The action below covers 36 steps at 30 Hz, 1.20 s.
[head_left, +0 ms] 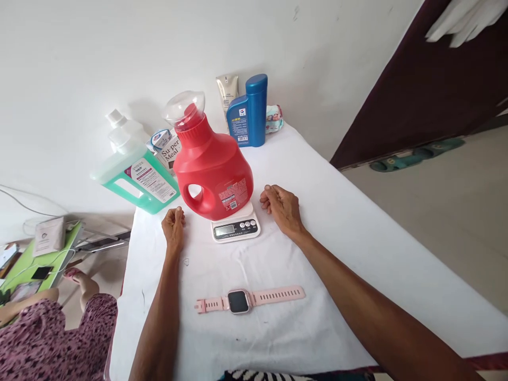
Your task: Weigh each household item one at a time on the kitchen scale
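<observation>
A red detergent jug (212, 172) with a clear cap stands on a small white kitchen scale (235, 228) on the white-covered table (337, 238). My left hand (173, 225) rests on the cloth just left of the scale, fingers curled, holding nothing. On the other side of the scale lies my right hand (281, 207), loosely closed and empty, close to the jug's base. A pink smartwatch (248, 300) lies flat nearer to me, between my forearms.
Behind the jug stand a green liquid bottle (137, 177), a small box (166, 148), a blue bottle (249, 114), a beige tube (227, 92) and a small packet (274, 118) against the wall. Another person in patterned clothing (55, 328) sits at lower left. Slippers (413, 154) lie on the floor right.
</observation>
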Tool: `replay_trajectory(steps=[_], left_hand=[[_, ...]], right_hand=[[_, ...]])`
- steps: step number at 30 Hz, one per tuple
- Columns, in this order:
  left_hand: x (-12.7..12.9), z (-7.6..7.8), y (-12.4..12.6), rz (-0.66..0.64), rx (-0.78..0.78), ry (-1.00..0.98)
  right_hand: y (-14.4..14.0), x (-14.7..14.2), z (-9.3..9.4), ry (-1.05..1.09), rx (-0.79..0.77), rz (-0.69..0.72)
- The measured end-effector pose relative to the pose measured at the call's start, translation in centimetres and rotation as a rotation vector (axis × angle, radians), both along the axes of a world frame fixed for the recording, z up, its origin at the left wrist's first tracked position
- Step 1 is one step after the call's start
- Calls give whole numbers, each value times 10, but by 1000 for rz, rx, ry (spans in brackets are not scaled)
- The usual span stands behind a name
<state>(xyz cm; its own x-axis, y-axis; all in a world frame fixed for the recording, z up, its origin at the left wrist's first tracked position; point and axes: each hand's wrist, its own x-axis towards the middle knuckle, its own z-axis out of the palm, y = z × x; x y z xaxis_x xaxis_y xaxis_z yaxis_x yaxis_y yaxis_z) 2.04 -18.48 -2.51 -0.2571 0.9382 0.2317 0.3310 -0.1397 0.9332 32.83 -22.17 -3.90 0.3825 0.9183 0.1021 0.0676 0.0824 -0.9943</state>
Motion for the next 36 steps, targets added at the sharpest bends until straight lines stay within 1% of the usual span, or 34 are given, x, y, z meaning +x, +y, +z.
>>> replay_trajectory(steps=[3, 12, 15, 18, 20, 21, 23, 25, 27, 29, 31, 33, 36], left_hand=[[-1, 1, 1, -5, -15, 39], [-3, -3, 4, -10, -61, 130], [-3, -3, 3, -8, -56, 133], [-1, 1, 0, -8, -60, 78], [5, 10, -4, -14, -32, 17], [9, 17, -6, -21, 8, -1], [21, 34, -9, -58, 133, -8], [36, 55, -12, -122, 263, 23], [52, 75, -11, -201, 327, 66], [65, 89, -7, -260, 318, 51], [77, 98, -2, -289, 264, -65], [88, 103, 3, -258, 229, -214], [103, 109, 11, -183, 229, -325]], right_hand=[[1, 1, 0, 4, -2, 1], [-1, 1, 3, -5, -12, 15], [-1, 1, 4, -5, -18, 15], [0, 0, 4, -5, -16, 16], [1, 0, 4, -2, -9, 12], [1, 0, 4, 1, -5, 11], [2, 0, 4, 12, 4, 10], [1, 0, 4, 23, 12, 13], [1, 0, 5, 34, 13, 11], [1, -1, 6, 50, 12, 6], [1, -1, 7, 68, 16, -2], [2, -1, 7, 87, 25, -7], [3, -1, 8, 118, 35, -26]])
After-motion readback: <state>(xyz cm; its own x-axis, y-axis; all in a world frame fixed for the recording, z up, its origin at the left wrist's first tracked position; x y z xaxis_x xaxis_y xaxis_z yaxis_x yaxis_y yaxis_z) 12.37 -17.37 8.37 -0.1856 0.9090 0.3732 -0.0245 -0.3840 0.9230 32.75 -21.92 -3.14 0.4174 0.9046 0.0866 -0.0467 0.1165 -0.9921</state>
